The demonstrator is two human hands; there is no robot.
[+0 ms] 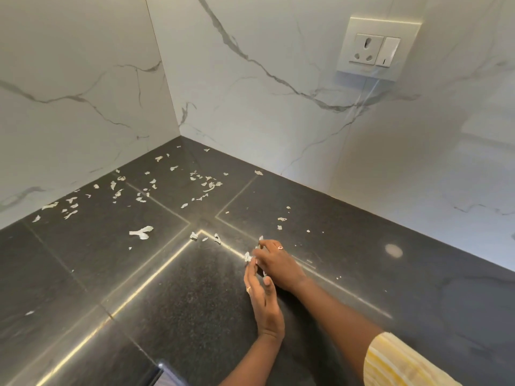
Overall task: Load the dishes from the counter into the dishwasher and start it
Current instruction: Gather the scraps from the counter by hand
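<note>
Now, your right grip [276,263] clenches pale scraps [246,257] on the dark granite bench [181,307], your left grip [262,300] released, edge-on just beside it, more bits strewn toward the marble wall [264,112] corner.

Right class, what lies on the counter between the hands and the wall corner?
Head view: scattered pale scraps on the dark counter; no dishes.
</note>
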